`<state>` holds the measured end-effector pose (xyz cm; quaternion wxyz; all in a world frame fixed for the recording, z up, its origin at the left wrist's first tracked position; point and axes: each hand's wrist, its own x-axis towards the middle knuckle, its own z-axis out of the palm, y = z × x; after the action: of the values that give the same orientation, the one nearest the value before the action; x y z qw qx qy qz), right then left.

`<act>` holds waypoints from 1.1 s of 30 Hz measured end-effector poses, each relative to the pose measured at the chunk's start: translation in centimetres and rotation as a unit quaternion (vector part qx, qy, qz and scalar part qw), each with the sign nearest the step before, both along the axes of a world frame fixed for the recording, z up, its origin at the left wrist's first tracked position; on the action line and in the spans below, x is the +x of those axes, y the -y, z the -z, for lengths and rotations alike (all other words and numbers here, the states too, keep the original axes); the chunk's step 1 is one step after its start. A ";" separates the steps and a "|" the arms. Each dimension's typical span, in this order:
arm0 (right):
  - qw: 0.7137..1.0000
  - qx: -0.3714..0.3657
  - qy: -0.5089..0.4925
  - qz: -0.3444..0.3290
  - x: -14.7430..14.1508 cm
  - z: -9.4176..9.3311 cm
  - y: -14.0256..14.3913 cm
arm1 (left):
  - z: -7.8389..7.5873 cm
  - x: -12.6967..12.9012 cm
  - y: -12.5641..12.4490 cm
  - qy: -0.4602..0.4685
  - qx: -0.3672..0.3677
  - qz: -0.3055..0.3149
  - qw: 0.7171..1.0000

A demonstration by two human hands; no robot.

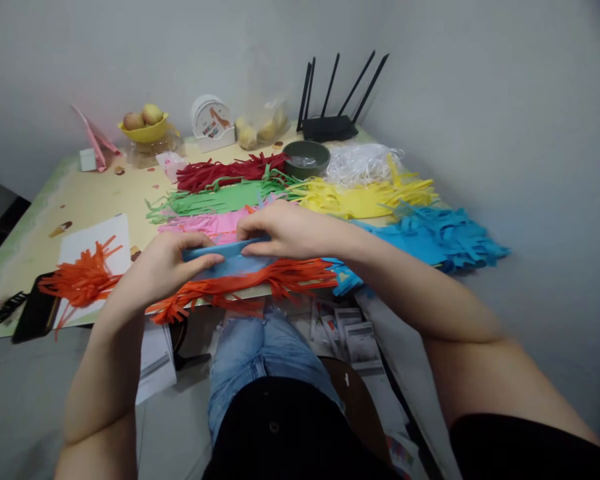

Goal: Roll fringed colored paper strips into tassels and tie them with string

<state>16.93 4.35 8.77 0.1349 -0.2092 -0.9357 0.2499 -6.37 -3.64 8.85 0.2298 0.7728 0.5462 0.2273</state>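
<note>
Both my hands pinch one folded blue paper strip (227,250) above the table's near edge. My left hand (163,267) grips its left end, thumb on top. At the strip's right end, my right hand (285,230) presses down with the fingers flat. Under the strip lies more blue paper (240,265), and below that a fringed orange paper band (260,283) runs along the table edge. Pink fringed paper (210,225) lies just behind my hands.
Fringed paper lies in rows: red (230,171), green (215,198), yellow (365,197), light blue (440,237), orange (83,280) on a white sheet at left. A green bowl (307,159), a router (333,123), a fruit bowl (147,127) stand at the back. A wall is close on the right.
</note>
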 end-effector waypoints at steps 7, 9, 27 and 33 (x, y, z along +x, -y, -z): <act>0.987 -0.077 -0.135 0.040 1.3 1.3 -0.4 | 0.4 -0.7 0.5 0.120 0.032 -0.074 0.990; 0.974 -0.098 -0.194 0.064 1.6 2.1 -0.1 | 1.0 -0.9 0.9 0.187 0.029 -0.105 0.976; 0.895 -0.152 -0.398 0.131 2.2 4.6 2.4 | 3.7 0.3 3.0 0.392 0.069 -0.050 0.916; 0.911 -0.123 -0.384 0.091 2.6 4.6 2.2 | 3.5 0.0 3.3 0.312 0.095 -0.030 0.945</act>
<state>19.52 2.15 4.13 0.4788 -0.1964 -0.7508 0.4105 -6.42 -6.98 5.35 0.3072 0.6645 0.4460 0.5150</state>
